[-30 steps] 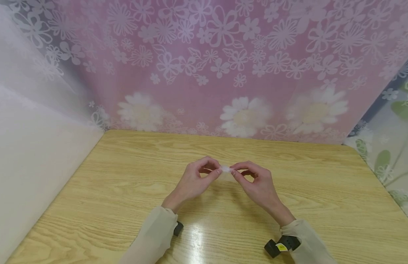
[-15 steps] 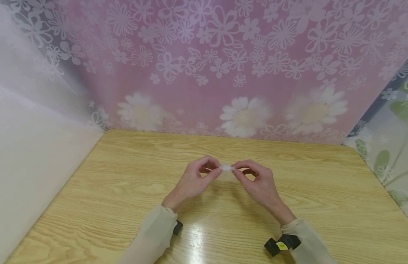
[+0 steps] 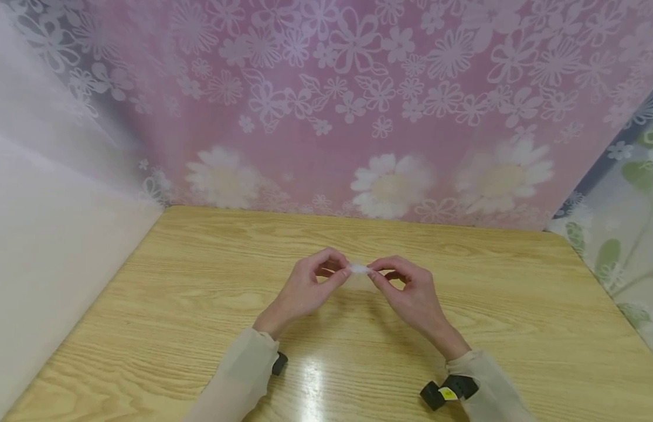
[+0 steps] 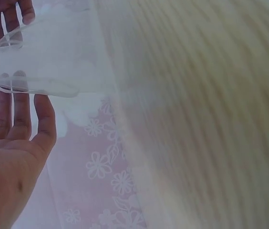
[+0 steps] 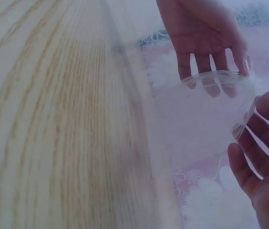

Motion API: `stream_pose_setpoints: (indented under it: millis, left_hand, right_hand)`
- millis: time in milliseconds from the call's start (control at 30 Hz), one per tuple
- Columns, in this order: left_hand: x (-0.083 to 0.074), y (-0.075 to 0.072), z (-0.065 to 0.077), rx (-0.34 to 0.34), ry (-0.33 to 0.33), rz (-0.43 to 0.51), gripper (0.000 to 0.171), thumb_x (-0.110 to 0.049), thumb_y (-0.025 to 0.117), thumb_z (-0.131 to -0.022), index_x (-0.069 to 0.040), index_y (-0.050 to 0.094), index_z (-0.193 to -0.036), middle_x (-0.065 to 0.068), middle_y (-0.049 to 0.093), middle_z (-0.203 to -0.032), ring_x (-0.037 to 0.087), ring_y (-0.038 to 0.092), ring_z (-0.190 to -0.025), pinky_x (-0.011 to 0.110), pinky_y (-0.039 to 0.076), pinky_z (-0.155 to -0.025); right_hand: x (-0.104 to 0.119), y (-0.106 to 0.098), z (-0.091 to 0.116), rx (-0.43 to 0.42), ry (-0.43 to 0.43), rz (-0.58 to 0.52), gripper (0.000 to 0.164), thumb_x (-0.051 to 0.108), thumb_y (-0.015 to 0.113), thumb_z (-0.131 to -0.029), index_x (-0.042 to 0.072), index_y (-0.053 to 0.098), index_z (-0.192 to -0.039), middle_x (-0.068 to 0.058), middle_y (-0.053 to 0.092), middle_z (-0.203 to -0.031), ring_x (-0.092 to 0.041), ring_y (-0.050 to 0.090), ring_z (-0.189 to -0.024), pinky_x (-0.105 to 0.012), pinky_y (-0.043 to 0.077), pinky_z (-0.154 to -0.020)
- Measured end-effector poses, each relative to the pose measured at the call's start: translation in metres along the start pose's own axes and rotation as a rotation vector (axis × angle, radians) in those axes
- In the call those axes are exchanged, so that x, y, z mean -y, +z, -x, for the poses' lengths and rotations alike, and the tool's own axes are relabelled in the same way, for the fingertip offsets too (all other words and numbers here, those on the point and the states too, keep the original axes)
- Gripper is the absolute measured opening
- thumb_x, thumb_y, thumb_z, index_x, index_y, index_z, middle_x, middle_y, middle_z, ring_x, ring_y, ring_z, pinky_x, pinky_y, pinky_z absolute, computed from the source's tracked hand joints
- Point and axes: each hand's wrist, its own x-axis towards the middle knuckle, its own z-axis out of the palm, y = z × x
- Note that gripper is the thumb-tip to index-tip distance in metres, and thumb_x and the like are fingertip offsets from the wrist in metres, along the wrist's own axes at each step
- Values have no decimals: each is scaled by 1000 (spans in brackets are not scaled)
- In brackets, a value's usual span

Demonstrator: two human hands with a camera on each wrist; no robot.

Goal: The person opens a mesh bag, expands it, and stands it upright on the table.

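A thin clear plastic bag (image 3: 359,268) hangs between the two hands over the table, its top edge showing as a whitish strip in the head view. My left hand (image 3: 304,287) pinches one end of that edge between thumb and fingers. At the other end my right hand (image 3: 413,293) pinches it the same way. In the left wrist view the bag (image 4: 44,62) hangs see-through, with its looped rim held between both hands. The right wrist view shows the bag (image 5: 196,119) draping downward, fingers visible through the film.
The wood-grain table (image 3: 200,305) lies beneath both hands. A pink flowered curtain (image 3: 305,129) closes off the far side, with a pale sheet (image 3: 52,234) to the left and a leaf-patterned one (image 3: 632,234) to the right. Black wrist straps (image 3: 450,391) sit at the sleeves.
Both hands keep their pinch on the bag and stay almost in place. The left hand has shifted very slightly left in the head view, along with a small shift of the whole picture.
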Motion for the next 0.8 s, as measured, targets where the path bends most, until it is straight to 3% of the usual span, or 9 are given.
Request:
stream_pose_setpoints:
  millis: [800]
  left_hand:
    - [1,-5,2,17,6,-30,4,-24,66,-101,-24,67,-105,-5,71,-111,12,70,-104,39,56,-95]
  right_hand:
    - [0,-3,1,28,-38,50,23,-3,74,-90,15,75,-104,-2,75,-97,-6,67,-85,-20,58,-72]
